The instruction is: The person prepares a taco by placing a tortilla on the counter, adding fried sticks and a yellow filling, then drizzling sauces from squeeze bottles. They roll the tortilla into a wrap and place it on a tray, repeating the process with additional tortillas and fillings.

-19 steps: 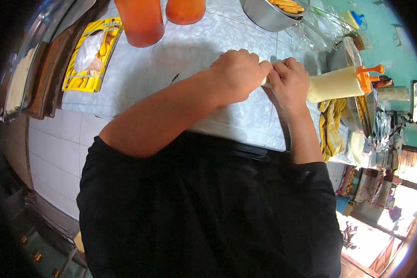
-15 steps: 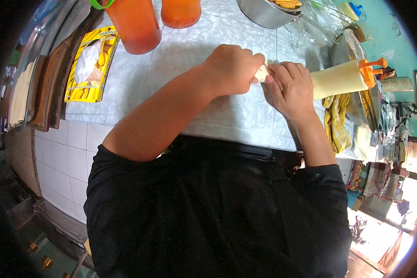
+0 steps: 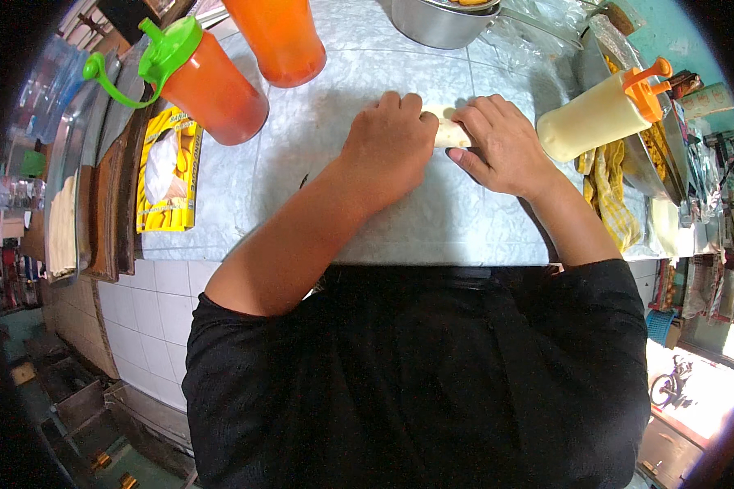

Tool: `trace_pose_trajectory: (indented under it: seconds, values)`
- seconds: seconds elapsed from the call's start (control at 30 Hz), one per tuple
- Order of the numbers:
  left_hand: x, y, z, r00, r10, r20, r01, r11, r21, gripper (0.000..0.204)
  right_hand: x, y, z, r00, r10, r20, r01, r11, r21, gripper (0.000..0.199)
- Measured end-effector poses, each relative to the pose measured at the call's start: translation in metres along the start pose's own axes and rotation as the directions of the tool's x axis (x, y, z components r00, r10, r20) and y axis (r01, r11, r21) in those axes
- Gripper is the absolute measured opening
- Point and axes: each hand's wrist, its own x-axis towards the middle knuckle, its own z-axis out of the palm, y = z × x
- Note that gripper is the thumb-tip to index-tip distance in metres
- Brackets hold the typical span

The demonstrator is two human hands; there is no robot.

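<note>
Where hands point(image 3: 391, 145) leave it bare, the roll point(image 3: 450, 134) looks pale, spotted.

Pot point(image 3: 434, 28) behind roll point(image 3: 452, 134), bottle point(image 3: 583, 122) right

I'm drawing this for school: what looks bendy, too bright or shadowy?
Head view: straight edges bend near the dark round rim; head view: glare whites out the lower right; head view: soft shadow darkens the table around the left hand.
</note>
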Motion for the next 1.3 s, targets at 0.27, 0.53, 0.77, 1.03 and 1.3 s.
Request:
trace_pose_trajectory:
  seconds: [0.27,0.53,0.77,1.03,1.3]
  values:
    - [0.0,-0.007,-0.008,0.997,-0.052,0.057,0.061,0.986,-0.156,0.022,0.003,0.004,0.001,0.999,0.009,0.053,-0.016,0.991,0.135,0.029]
    - [0.0,-0.036,-0.003,0.999,0.039,0.011,-0.031,0.917,-0.398,0.028,-0.001,-0.006,0.001,0.996,0.083,0.01,-0.083,0.966,0.243,0.019]
    - [0.005,-0.04,-0.003,1.0,0.017,-0.02,-0.022,0.956,-0.292,0.039,0.0,-0.007,0.007,0.984,0.176,-0.014,-0.168,0.958,0.233,0.014]
    - [-0.004,-0.029,-0.045,0.874,-0.479,0.079,0.1,0.017,-0.995,0.036,0.0,0.0,0.013,0.935,0.354,0.021,-0.349,0.905,0.243,0.022]
    - [-0.036,0.04,-0.011,0.684,-0.294,0.668,0.13,-0.852,-0.507,0.039,-0.008,-0.016,0.006,0.883,0.431,0.187,-0.47,0.819,0.329,0.026]
